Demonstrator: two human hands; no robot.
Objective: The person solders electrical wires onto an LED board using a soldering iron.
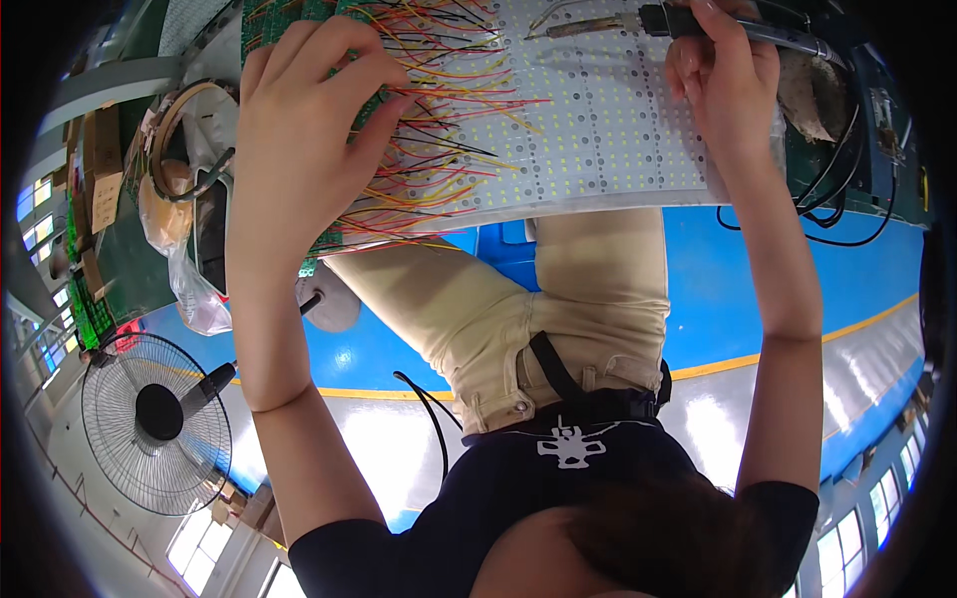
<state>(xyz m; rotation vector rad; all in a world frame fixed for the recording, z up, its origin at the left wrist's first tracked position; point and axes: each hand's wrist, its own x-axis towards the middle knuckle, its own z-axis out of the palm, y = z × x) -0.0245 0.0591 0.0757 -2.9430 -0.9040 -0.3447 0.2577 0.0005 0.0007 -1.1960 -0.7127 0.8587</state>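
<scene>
My right hand (733, 80) grips a soldering iron (653, 20) by its dark handle; its metal tip points left over a white perforated sheet (598, 130) with rows of small yellowish dots. A thin bent metal tube or wire (568, 8) runs above the tip. My left hand (309, 110) is bent over the green circuit boards (269, 28) at the sheet's left side. Its thumb and forefinger nearly meet beside the red, yellow and black wires (449, 95), which fan out rightward; whatever they pinch is too small to make out.
A black cable (857, 234) loops at the right table edge. Left of my arm are a round hoop-like frame (159, 149) and a plastic bag (194, 294). A fan (159, 411) stands at lower left. My lap (598, 259) is under the table edge, above a blue floor (713, 329).
</scene>
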